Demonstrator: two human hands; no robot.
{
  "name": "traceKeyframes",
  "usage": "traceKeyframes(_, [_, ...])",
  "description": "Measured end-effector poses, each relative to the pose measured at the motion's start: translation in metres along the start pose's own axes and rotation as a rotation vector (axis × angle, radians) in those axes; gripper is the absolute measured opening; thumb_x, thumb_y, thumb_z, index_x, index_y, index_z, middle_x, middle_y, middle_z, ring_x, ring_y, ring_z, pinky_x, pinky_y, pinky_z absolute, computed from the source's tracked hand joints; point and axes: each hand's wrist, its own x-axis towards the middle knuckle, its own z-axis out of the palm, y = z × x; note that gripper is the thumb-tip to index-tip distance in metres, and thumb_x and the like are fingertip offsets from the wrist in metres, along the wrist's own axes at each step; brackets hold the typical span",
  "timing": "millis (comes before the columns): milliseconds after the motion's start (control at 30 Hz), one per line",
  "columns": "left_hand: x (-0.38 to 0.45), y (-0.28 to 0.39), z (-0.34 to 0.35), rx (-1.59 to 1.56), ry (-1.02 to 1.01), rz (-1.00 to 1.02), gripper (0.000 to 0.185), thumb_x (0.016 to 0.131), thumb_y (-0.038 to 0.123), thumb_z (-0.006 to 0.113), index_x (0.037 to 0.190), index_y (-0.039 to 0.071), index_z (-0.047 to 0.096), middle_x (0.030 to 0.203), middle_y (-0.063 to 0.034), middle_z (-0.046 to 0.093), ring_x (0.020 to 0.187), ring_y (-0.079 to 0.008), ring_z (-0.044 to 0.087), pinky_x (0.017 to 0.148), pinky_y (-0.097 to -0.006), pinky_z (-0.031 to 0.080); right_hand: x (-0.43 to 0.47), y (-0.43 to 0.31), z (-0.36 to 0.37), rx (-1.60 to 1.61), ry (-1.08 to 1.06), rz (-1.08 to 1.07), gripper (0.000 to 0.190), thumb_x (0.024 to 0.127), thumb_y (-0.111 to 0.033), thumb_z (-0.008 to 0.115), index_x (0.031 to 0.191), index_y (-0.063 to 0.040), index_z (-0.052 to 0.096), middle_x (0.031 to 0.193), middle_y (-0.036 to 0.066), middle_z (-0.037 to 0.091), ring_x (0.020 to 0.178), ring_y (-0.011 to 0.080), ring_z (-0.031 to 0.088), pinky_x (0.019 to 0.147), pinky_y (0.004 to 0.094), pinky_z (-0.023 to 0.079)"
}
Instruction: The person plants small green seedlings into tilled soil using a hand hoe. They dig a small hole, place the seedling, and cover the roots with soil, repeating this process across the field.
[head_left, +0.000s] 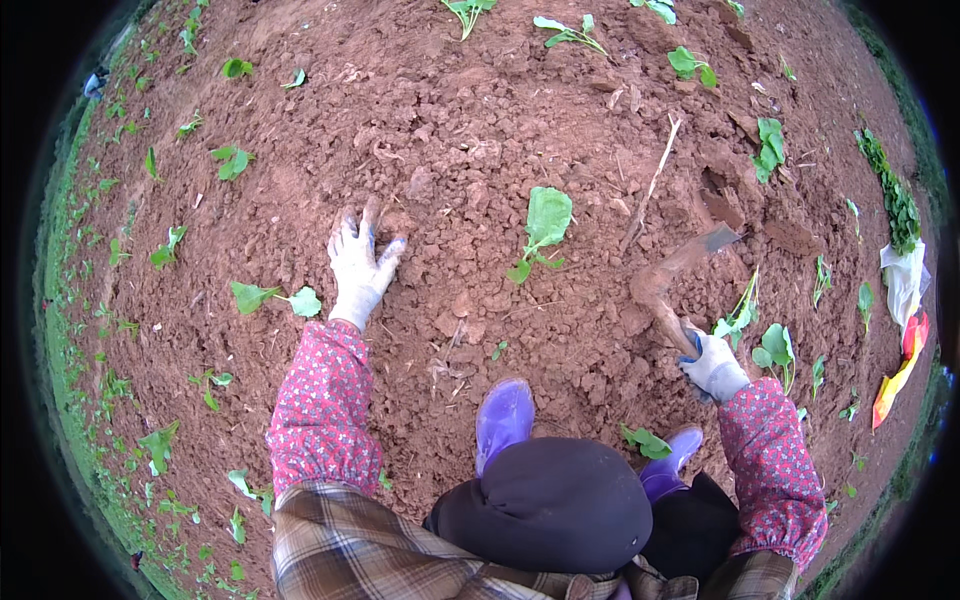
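My left hand (358, 268), in a white glove, rests palm down on loose reddish-brown soil (442, 180) with its fingers apart and nothing in it. In my right hand (716, 369), gloved as well, is the handle of a short, soil-caked hand hoe (658, 289). Its metal blade points away from me to the upper right, by a dug hollow (716, 184). Between my hands lies a broad-leaved green seedling (547, 217) on the ground. To the left of my left wrist, another seedling (256, 297) has two spread leaves.
Purple boots (505, 417) stand close below the soil before me. A dry stick (652, 184) lies beyond the hoe. More seedlings (769, 148) are scattered on both sides. At the far right are a bundle of greens (892, 191), white plastic (902, 281) and a red-yellow bag (900, 371).
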Motion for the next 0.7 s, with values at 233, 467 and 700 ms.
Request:
traceKeyframes(233, [-0.007,0.039,0.000,0.212,0.107,-0.101,0.086,0.071,0.057,0.065,0.143,0.026,0.031,0.146,-0.0203,0.026,0.132,-0.0420,0.023,0.107,-0.0574,0.014,-0.045,-0.084,-0.029,-0.071,0.231,-0.252,0.055,0.077,-0.012,0.070,0.127,-0.005,0.050,0.077,0.018,0.064,0.067,0.0236,0.064,0.063,0.0347,0.051])
traceKeyframes(467, [0.088,0.029,-0.003,-0.089,-0.189,-0.187,0.060,0.081,0.048,0.060,0.133,0.023,0.045,0.133,-0.0122,0.045,0.123,-0.0266,0.043,0.104,-0.0485,0.026,-0.098,-0.211,-0.079,-0.074,0.574,-0.881,0.052,0.084,-0.007,0.062,0.133,-0.003,0.045,0.087,0.009,0.064,0.051,0.0060,0.053,0.047,0.0233,0.044])
traceKeyframes(700, [-0.005,0.026,-0.001,0.075,-0.028,-0.246,0.095,0.076,0.058,0.057,0.145,0.005,0.019,0.146,-0.0161,0.026,0.137,-0.0354,0.019,0.112,-0.0524,0.007,-0.070,-0.298,-0.108,0.125,0.588,-0.847,0.051,0.082,-0.007,0.067,0.129,0.000,0.049,0.112,0.014,0.063,0.087,0.0120,0.059,0.077,0.0261,0.046])
